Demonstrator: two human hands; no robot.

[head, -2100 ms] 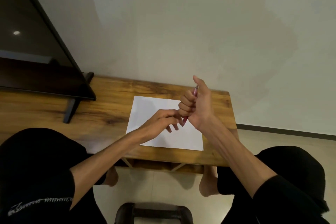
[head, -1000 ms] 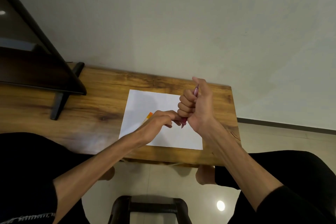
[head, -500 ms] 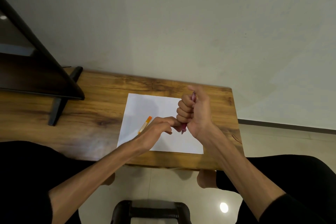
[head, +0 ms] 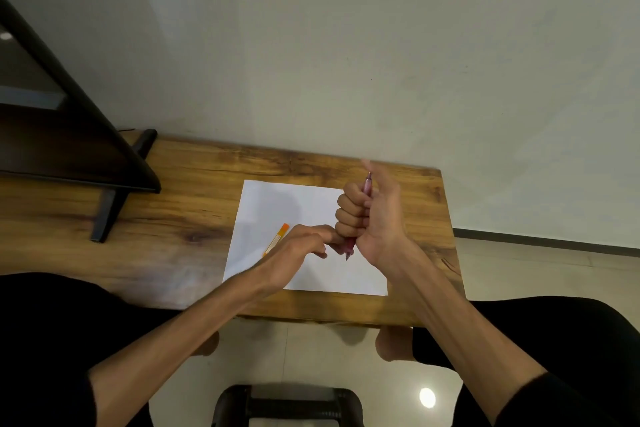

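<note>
My right hand (head: 372, 218) grips a pink pen (head: 366, 185) upright in a fist, its thumb lifted off the pen's top and its tip (head: 347, 255) pointing down. My left hand (head: 299, 248) reaches in from the left, its fingertips at the pen's lower end; I cannot tell whether they pinch it. Both hands hover over a white sheet of paper (head: 277, 208) lying on the wooden table (head: 173, 218). An orange-capped pen (head: 278, 236) lies on the sheet, partly hidden behind my left hand.
A black monitor (head: 52, 121) on a black stand (head: 107, 215) fills the table's left side. A pale wall rises behind the table. The table's right edge drops to a tiled floor. A black stool (head: 287, 406) shows below, between my knees.
My right thumb has lifted off the top of the pink pen. The left hand stays at the pen's lower end. The view has shifted slightly.
</note>
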